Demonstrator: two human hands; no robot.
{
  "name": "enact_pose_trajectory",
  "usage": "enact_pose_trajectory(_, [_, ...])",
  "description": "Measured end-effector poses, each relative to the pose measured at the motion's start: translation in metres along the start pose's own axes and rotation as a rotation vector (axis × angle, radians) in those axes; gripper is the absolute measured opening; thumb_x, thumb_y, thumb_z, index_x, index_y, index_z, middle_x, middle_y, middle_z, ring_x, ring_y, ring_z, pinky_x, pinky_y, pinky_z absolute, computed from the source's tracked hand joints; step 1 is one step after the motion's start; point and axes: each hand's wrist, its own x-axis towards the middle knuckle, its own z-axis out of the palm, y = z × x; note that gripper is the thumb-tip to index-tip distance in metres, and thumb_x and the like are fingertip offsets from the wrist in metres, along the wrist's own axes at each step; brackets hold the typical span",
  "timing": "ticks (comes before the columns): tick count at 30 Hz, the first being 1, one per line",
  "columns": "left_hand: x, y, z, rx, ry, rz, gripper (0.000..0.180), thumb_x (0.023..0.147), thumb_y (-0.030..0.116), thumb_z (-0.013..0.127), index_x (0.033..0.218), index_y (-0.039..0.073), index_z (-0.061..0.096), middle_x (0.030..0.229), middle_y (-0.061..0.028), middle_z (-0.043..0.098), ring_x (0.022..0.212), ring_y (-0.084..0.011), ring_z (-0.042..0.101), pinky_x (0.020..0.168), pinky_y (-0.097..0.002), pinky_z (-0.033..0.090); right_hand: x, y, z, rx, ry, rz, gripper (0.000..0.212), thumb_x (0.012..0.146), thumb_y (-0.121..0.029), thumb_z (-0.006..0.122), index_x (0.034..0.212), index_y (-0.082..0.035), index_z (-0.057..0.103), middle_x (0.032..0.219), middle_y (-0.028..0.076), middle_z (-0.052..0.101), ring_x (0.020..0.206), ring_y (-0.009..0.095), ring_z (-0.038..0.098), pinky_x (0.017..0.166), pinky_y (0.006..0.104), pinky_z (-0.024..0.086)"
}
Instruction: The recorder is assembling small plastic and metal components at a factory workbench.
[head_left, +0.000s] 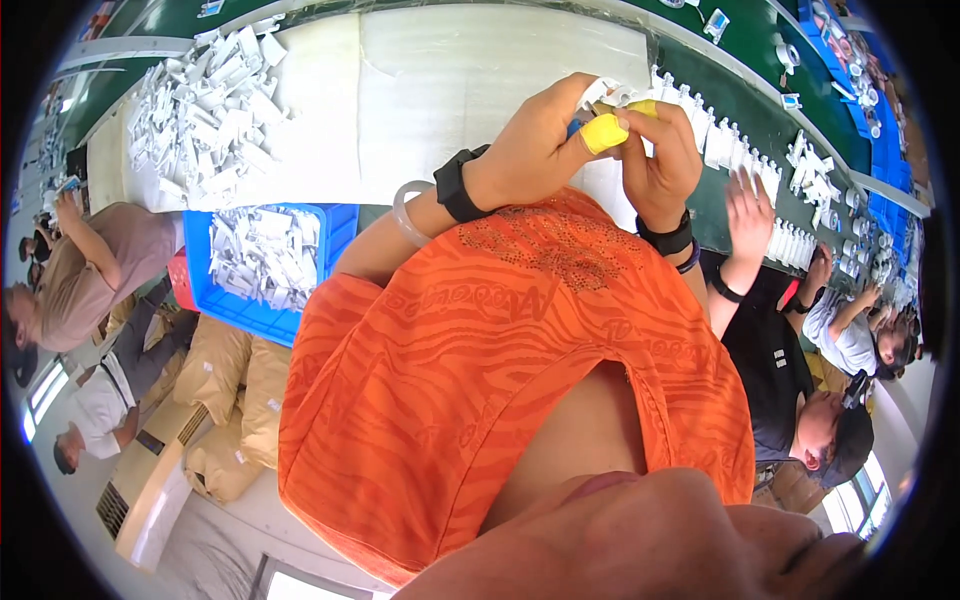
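Observation:
Both my hands meet over the table around a small white plastic part [612,95]. My left hand [535,140] pinches it from the left, with yellow wrapping [604,133] on the thumb. From the other side, my right hand [662,165] has its fingertips closed against the same part, and a yellow-wrapped finger shows there too. The fingers partly hide the part, so its full shape cannot be made out. A bit of blue shows behind my left fingers. Just right of my hands stand rows of similar white plastic pieces [735,145].
A big heap of loose white parts [215,110] lies on the pale padded mat [420,90] at the left. Below it is a blue crate [335,225] holding more. A co-worker's hand [750,215] reaches over the rows at right. Blue bins [885,200] line the far right.

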Motion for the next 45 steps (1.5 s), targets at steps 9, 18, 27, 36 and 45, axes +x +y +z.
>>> enact_pose_trajectory(9, [0.002,-0.017,0.001,0.007,0.028,0.073,0.032,0.102,0.019,0.05,0.128,0.002,0.052,0.077,-0.0001,0.056,0.058,-0.004,0.05,0.05,-0.0188,0.042,0.004,0.0,0.003,-0.029,-0.026,-0.004,0.024,0.074,0.004,0.075,0.096,-0.006,0.069,0.085,0.01,0.061,0.072,0.025,0.062,0.061,0.0312,0.049])
enact_pose_trajectory(18, [0.002,-0.021,-0.002,-0.023,0.086,-0.117,0.027,0.102,0.02,0.049,0.121,0.001,0.057,0.068,-0.0001,0.054,0.054,-0.0057,0.047,0.049,-0.0216,0.041,0.001,0.004,0.015,-0.022,-0.064,0.009,0.027,0.07,0.007,0.073,0.094,-0.004,0.066,0.079,0.011,0.058,0.069,0.028,0.058,0.058,0.0352,0.045])
enact_pose_trajectory(27, [0.017,-0.039,-0.01,0.059,-0.013,-0.191,0.031,0.103,0.02,0.048,0.128,0.002,0.052,0.068,-0.0008,0.052,0.057,-0.0067,0.048,0.051,-0.0232,0.043,0.007,0.03,0.015,-0.075,-0.196,-0.008,0.033,0.066,0.006,0.075,0.096,-0.005,0.065,0.089,0.011,0.06,0.078,0.03,0.059,0.067,0.0374,0.049])
enact_pose_trajectory(36, [0.025,-0.038,-0.013,-0.102,-0.064,-0.217,0.034,0.104,0.016,0.043,0.135,0.003,0.048,0.073,-0.0014,0.053,0.06,-0.0089,0.053,0.053,-0.0221,0.046,0.0,0.039,0.02,-0.021,-0.164,-0.001,0.031,0.067,0.009,0.074,0.095,-0.004,0.064,0.088,0.014,0.057,0.078,0.032,0.06,0.065,0.0367,0.05])
enact_pose_trajectory(45, [0.022,-0.042,-0.015,-0.141,-0.093,-0.335,0.028,0.104,0.018,0.043,0.126,0.002,0.052,0.071,-0.0012,0.054,0.058,-0.0073,0.053,0.05,-0.0214,0.045,0.003,0.033,0.022,-0.006,-0.206,0.048,0.032,0.068,0.01,0.073,0.095,-0.003,0.063,0.085,0.013,0.058,0.075,0.029,0.06,0.062,0.0345,0.05])
